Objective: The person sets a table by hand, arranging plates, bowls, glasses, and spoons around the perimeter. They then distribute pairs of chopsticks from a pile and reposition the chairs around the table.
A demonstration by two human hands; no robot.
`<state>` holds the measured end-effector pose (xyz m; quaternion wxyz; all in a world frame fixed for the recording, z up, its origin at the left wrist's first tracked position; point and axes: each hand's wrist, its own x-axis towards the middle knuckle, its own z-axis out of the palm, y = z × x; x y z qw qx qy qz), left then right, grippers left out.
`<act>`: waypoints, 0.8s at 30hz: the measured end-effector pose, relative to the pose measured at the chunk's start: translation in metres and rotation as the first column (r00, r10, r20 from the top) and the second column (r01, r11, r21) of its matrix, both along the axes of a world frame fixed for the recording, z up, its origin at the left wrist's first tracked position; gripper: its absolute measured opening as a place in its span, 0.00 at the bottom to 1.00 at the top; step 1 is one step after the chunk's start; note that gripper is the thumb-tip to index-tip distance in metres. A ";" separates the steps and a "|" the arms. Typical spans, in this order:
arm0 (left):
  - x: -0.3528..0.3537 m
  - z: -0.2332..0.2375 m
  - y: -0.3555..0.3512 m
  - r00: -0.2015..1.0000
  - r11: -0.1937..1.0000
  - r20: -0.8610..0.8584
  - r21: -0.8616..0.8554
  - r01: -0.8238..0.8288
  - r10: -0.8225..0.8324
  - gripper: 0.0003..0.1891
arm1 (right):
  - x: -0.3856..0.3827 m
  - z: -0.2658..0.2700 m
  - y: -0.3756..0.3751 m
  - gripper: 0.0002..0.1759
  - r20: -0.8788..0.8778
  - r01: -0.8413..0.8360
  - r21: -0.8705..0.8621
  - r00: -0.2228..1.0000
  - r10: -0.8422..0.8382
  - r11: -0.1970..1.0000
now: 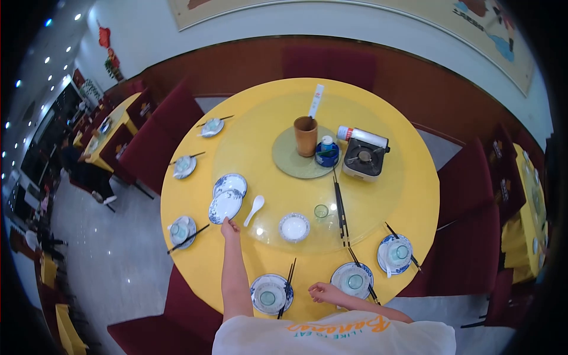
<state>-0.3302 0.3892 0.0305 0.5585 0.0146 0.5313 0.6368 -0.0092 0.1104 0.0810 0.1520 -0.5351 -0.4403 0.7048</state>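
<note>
My left hand (229,227) is closed on the near rim of a blue-and-white plate (225,207). This plate overlaps a second patterned plate (229,183) on the glass turntable (266,160). A white spoon (254,210) lies just right of the held plate. Loosely bent and with nothing in it, my right hand (322,292) hovers near the table's front edge. It is between a place setting with a plate (258,302) and a glass bowl (266,291), and another plate (363,271) with chopsticks (373,290).
On the yellow-clothed round table (195,236) stand a brown cup (306,137), a blue pot (326,155) and a portable stove (363,158). A small bowl (294,228), a green glass (320,211) and long black chopsticks (340,207) are nearer. Dark red chairs (154,142) surround it.
</note>
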 end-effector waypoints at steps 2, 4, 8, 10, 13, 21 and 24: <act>0.006 -0.002 0.015 1.000 0.999 -0.019 -0.030 0.014 -0.014 0.13 | 0.002 -0.002 0.005 0.19 -0.030 0.042 -0.002 0.999 -0.042 0.999; 0.011 -0.002 0.027 0.998 0.999 -0.056 -0.049 0.001 -0.004 0.13 | 0.004 -0.004 0.010 0.19 -0.052 0.076 -0.007 0.996 -0.076 0.997; 0.017 -0.001 0.041 0.994 0.995 -0.106 -0.101 -0.004 -0.007 0.14 | 0.011 -0.008 0.018 0.19 -0.051 0.100 0.006 0.994 -0.100 0.995; 0.013 -0.013 0.050 0.999 0.996 -0.054 -0.086 -0.005 0.001 0.14 | 0.014 -0.010 0.023 0.19 -0.053 0.111 0.045 0.993 -0.108 0.993; 0.012 -0.021 0.052 0.998 0.998 -0.067 -0.053 0.020 -0.023 0.14 | 0.017 -0.013 0.026 0.18 -0.072 0.140 0.127 0.989 -0.132 0.982; 0.004 -0.036 0.063 0.983 0.987 -0.090 -0.055 0.153 -0.158 0.14 | 0.043 -0.002 0.041 0.16 -0.101 0.286 0.200 0.957 -0.270 0.937; 0.011 -0.029 0.064 0.980 0.975 -0.101 -0.158 0.155 -0.172 0.15 | 0.051 -0.009 0.043 0.17 -0.104 0.305 0.293 0.952 -0.287 0.906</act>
